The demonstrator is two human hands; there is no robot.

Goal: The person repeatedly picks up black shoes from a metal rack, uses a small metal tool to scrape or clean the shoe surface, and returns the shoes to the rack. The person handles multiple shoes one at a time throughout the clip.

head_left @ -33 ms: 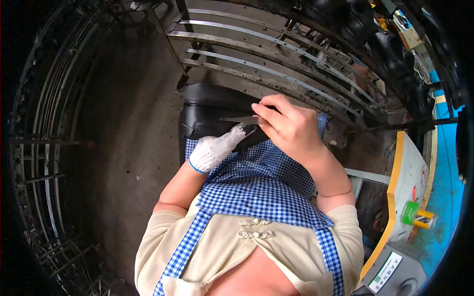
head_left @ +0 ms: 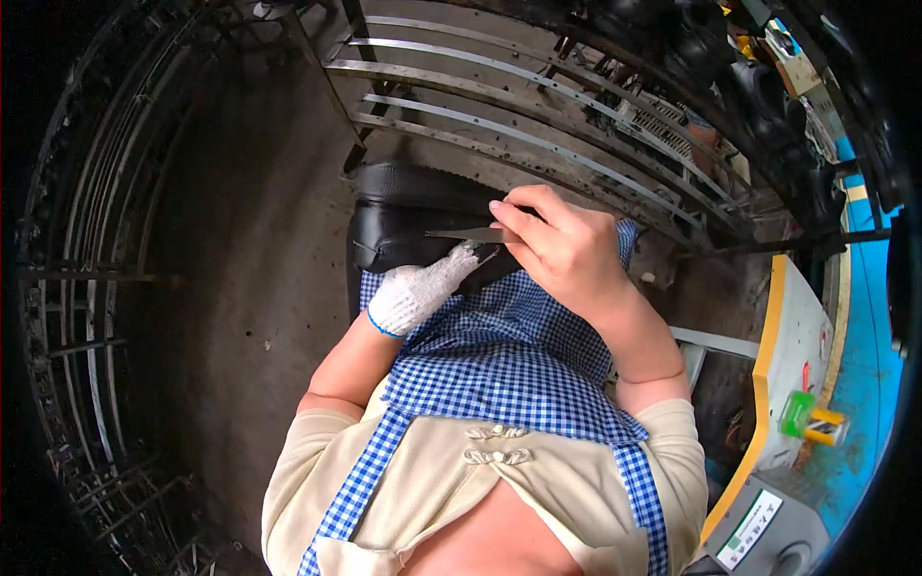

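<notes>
My left hand (head_left: 421, 291) wears a white knitted glove with a blue cuff. Its thumb points right, with a dark patch at the tip, and grips the near edge of a glossy black leather-like piece (head_left: 399, 223) over my lap. The other fingers are hidden under it. The piece has a ribbed far edge and a seam; its exact kind cannot be made out. Bare and pinched closed, my right hand (head_left: 574, 252) holds a thin pointed metal blade (head_left: 471, 234). The blade points left, just above the gloved thumb and over the black piece. Its handle end is hidden in my fingers.
A blue checked apron (head_left: 499, 374) covers my lap. Ahead stands a metal rack (head_left: 461, 86) with long bars; more racks (head_left: 82, 288) line the left. At right are a yellow-edged white panel (head_left: 783, 336), a blue surface (head_left: 864, 384) and a green-and-yellow container (head_left: 814, 419).
</notes>
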